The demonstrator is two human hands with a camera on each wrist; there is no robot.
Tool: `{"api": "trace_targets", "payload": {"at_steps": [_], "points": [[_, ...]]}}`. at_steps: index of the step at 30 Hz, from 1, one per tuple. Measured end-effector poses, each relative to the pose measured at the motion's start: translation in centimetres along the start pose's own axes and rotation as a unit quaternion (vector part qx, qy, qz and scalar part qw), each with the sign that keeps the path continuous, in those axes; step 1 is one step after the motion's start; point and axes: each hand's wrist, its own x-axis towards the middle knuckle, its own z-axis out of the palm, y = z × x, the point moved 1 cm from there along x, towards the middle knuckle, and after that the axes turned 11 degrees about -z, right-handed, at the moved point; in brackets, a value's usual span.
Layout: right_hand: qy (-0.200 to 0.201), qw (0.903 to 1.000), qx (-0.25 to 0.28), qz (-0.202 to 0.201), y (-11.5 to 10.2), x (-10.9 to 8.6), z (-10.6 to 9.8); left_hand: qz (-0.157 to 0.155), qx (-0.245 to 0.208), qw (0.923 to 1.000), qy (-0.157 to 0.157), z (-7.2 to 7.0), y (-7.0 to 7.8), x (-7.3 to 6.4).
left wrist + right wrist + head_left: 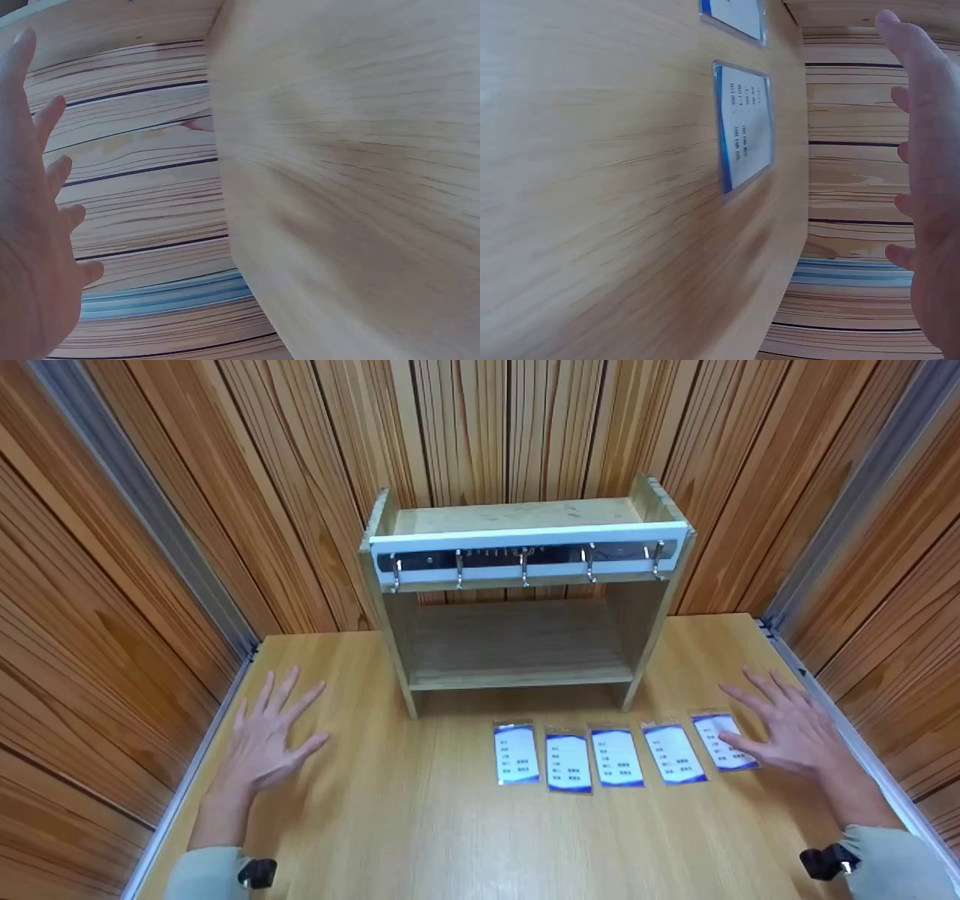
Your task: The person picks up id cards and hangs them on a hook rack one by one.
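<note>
My left hand [264, 741] hovers over the left side of the table, fingers spread, holding nothing. On the right, my right hand [796, 726] is also spread and bare, its thumb overlapping the rightmost badge card [724, 742] in the head view. The right wrist view shows that card [746, 127] lying flat, apart from the hand [937, 172]. Several blue-and-white badge cards in clear sleeves lie in a row, among them the leftmost card [516, 754] and a middle card [616, 757]. Behind them stands a wooden rack with a hook rail [525, 556] bearing several metal hooks.
The rack's lower shelf [517, 645] and top shelf [517, 515] sit between two side panels. Wood-plank walls [112, 547] enclose the table [390, 825] at the back and both sides. Metal strips run along the table's side edges.
</note>
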Motion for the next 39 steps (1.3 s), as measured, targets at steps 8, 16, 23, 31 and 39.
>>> {"api": "trace_targets", "payload": {"at_steps": [8, 16, 23, 31, 39], "points": [[-0.005, 0.9997, 0.003, 0.023, 0.0, -0.3, 0.4, 0.020, -0.020, 0.9994, 0.020, -1.8, 0.9, 1.4], [-0.035, 0.9963, 0.036, 0.070, -0.1, -1.2, 2.0, 0.026, -0.059, 0.9976, 0.026, -3.2, 2.2, 3.0], [-0.032, 0.9933, 0.059, 0.095, -0.8, -1.4, 3.3, 0.033, -0.123, 0.9905, 0.052, -4.4, 2.8, 3.5], [-0.025, 0.9831, 0.112, 0.142, -0.7, -1.7, 4.1, 0.042, -0.242, 0.9666, 0.072, -4.7, 4.0, 4.5], [-0.027, 0.9724, 0.145, 0.181, -0.8, -1.6, 5.1, 0.062, -0.295, 0.9496, 0.085, -5.5, 5.7, 5.5]]}}
